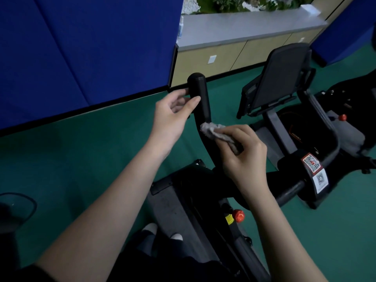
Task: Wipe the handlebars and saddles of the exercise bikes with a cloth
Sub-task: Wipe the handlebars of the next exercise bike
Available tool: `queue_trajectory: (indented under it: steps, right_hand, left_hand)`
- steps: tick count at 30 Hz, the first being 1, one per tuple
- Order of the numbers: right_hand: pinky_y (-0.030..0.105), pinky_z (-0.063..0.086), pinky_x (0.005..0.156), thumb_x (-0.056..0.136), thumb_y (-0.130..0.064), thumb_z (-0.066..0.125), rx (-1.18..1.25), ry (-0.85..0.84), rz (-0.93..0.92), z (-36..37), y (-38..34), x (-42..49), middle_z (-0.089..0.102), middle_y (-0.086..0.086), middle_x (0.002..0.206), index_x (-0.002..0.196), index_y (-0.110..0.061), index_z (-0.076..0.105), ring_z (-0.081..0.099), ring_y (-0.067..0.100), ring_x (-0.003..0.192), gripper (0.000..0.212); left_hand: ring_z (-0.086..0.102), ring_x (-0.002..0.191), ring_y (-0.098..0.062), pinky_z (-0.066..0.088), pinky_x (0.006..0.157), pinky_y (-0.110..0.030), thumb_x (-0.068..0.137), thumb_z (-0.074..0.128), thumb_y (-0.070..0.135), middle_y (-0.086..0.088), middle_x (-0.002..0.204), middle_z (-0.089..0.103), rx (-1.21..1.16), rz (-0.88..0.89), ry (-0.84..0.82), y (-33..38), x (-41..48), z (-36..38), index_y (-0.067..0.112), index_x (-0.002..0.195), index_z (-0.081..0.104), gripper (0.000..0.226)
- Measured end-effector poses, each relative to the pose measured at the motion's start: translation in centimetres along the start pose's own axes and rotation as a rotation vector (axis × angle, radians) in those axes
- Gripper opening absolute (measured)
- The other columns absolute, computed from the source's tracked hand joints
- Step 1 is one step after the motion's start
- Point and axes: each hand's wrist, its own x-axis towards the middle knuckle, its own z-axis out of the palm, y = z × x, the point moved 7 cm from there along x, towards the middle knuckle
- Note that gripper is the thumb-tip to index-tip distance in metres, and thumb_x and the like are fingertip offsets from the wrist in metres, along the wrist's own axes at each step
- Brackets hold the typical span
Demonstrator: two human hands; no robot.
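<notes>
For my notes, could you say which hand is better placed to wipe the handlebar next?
Probably the right hand: it holds the cloth against the handlebar, while the left hand only holds its top.

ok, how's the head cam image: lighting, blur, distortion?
Head view: dim and low-contrast, so the black handlebar loses surface detail; the wide-angle lens bows the blue wall panels; focus is soft overall, QR stickers smeared, cloth readable; no glare.
</notes>
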Motion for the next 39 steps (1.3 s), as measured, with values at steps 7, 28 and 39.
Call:
queue_trajectory:
  steps: [7,28,39]
  right_hand:
    - [0.018,0.046,0.083,0.083,-0.005,0.067,0.015,0.016,0.031,0.1,-0.2,-0.7,0.066,-0.005,0.095,0.093,-0.014,0.072,0.062,0.008,0.092,0.015]
    - [0.009,0.041,0.082,0.083,-0.003,0.068,0.058,0.055,0.077,0.0,0.2,0.1,0.065,0.001,0.095,0.095,-0.010,0.073,0.060,0.007,0.090,0.015]
    - [-0.001,0.035,0.072,0.084,-0.011,0.066,0.094,-0.107,0.204,-1.3,2.6,-0.1,0.066,-0.015,0.082,0.094,-0.017,0.073,0.058,-0.008,0.081,0.014]
  left_hand:
    - [0.060,0.083,0.002,0.052,0.083,-0.023,0.088,0.067,0.022,-0.007,0.101,0.062,0.029,-0.001,-0.002,0.3,-0.3,0.0,0.008,0.122,0.061,0.037]
    - [0.044,0.118,-0.020,0.031,0.102,-0.032,0.093,0.059,0.030,-0.008,0.125,0.056,0.834,0.802,0.146,4.0,-2.8,0.2,0.009,0.126,0.058,0.039]
    - [0.048,0.126,-0.025,0.023,0.112,-0.040,0.095,0.055,0.029,0.000,0.111,0.067,1.159,1.049,-0.221,4.7,-1.7,4.5,0.012,0.097,0.074,0.025]
